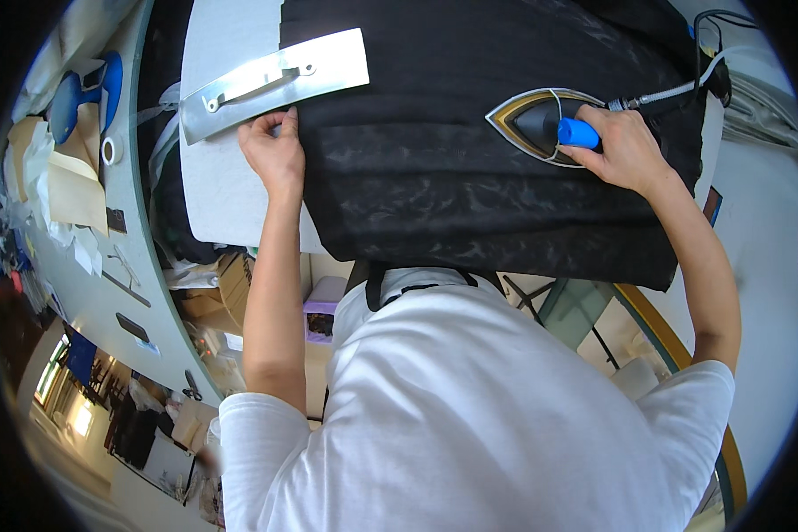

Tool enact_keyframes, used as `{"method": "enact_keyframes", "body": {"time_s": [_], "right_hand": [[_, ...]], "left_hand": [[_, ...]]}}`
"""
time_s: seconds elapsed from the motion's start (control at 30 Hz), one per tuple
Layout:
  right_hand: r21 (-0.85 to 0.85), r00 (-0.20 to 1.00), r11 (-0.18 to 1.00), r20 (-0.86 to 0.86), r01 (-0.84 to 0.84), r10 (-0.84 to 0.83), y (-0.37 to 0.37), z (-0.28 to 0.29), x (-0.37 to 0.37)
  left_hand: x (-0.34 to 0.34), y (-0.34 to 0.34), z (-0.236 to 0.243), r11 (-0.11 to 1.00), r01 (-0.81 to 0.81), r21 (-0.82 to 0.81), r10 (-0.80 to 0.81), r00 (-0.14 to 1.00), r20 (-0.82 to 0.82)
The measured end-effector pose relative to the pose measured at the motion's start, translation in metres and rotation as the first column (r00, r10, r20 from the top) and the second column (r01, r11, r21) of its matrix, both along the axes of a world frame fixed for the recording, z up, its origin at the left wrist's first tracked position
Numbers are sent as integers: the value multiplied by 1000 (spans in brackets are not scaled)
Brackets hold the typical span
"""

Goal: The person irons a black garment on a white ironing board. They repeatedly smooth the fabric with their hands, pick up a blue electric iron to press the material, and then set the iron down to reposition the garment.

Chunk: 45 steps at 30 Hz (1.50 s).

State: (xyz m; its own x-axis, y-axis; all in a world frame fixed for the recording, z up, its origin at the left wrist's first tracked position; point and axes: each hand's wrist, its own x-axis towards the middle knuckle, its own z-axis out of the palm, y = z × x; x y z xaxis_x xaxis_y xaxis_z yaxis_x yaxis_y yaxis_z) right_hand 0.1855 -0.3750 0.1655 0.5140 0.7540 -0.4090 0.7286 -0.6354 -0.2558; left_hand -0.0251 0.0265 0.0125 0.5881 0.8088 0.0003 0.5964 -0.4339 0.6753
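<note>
Under the right hand [625, 146] an iron [541, 120] is lying flat on black fabric [470, 177], its dark sole-plate edged in gold and pointing toward the left hand. The right fingers are wrapping closed around the blue handle [579, 133], with a metal-sheathed hose [674, 93] running off behind the knuckles. The left hand [275, 151] is pressing down on the cloth's edge, fingers curled narrow and pinching the fabric just below a flat metal plate [275, 80] with a handle, which is resting on the pale padded counter [213, 177].

The fabric is looking soft and limp, draping over the near edge of the counter toward the person's white shirt [470, 408], so it is likely sliding and wrinkling easily unless held taut at its edge. The iron is probably heavy and hot at the base; the blue handle beneath the right fingers is the safe place to grip it.
</note>
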Motion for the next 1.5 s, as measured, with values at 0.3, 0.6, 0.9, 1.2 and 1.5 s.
{"method": "enact_keyframes", "body": {"time_s": [0.3, 0.6, 0.9, 1.2, 1.5], "right_hand": [[-19, 1000, 1000, -16, -10, 10, 0, 1, 3], [70, 1000, 997, 8, -24, 23, -10, -10, 0], [-132, 999, 991, -36, -20, 15, -4, -2, 6], [-137, 1000, 990, -26, -16, 13, -3, -2, 4], [-120, 1000, 993, -15, -12, 10, -35, -3, 13]], "left_hand": [[-4, -84, 40, 486, 838, 248, -813, 538, -223], [-7, -69, 25, 484, 849, 212, -734, 526, -431], [21, -110, 34, 344, 921, 185, -805, 390, -446], [17, -114, 27, 390, 900, 193, -753, 433, -496], [13, -108, 25, 408, 893, 188, -766, 447, -463]]}}
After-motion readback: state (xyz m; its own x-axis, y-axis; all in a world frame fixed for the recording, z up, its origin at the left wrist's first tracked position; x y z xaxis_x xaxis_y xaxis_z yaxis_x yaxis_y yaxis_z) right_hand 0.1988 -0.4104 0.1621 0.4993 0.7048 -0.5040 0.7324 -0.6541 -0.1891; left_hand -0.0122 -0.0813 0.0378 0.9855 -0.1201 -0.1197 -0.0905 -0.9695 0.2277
